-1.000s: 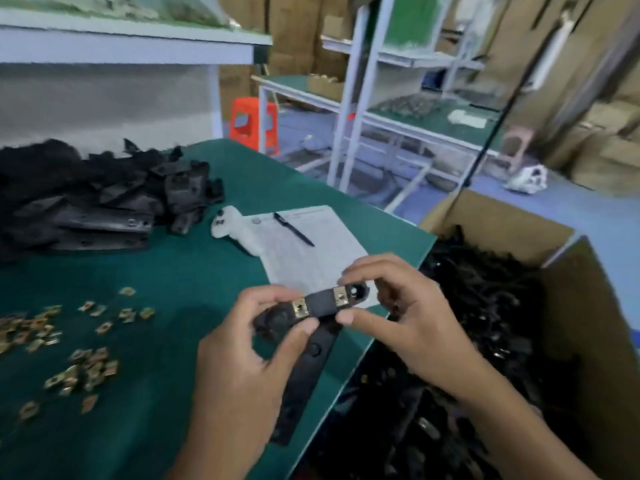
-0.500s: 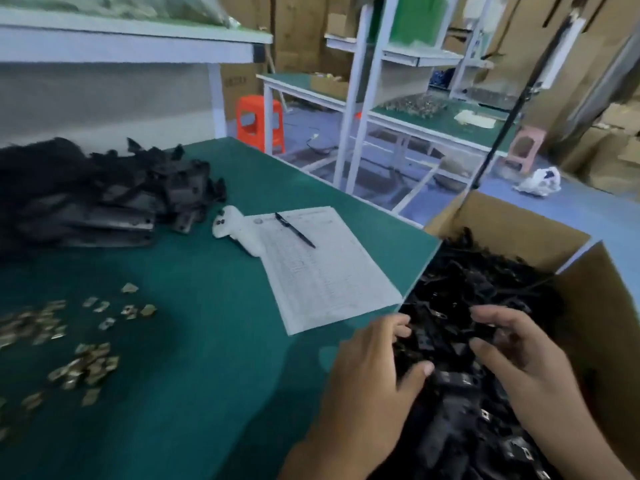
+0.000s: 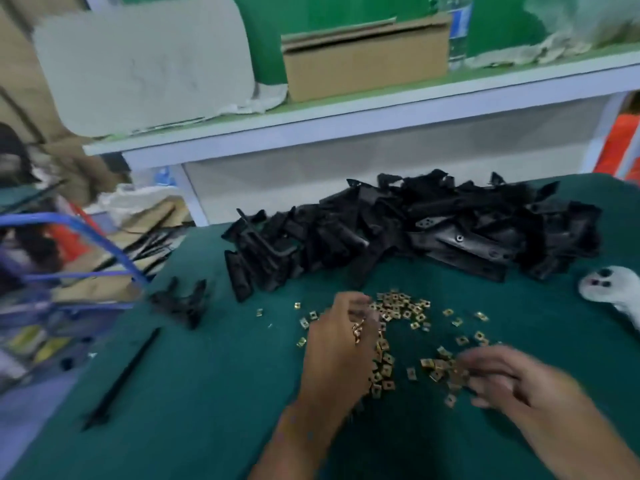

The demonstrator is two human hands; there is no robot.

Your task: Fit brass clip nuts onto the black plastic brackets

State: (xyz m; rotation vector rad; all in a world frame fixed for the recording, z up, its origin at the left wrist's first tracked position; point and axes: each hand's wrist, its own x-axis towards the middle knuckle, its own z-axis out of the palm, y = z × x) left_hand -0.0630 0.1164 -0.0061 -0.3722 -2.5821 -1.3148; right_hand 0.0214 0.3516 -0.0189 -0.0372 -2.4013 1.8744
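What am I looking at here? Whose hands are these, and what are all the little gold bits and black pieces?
There is no machine: a person wears a camera on the head, so the single picture looks down at their own two hands. They work at a green table. The gold bits are brass clip nuts, scattered loose. Behind them lies a pile of black plastic brackets, which the nuts get fitted onto. The left hand is among the nuts and seems to pinch one or more in its fingers. The right hand reaches into the nuts too, but is too blurred to tell what it holds. A lone black strip lies at the left.
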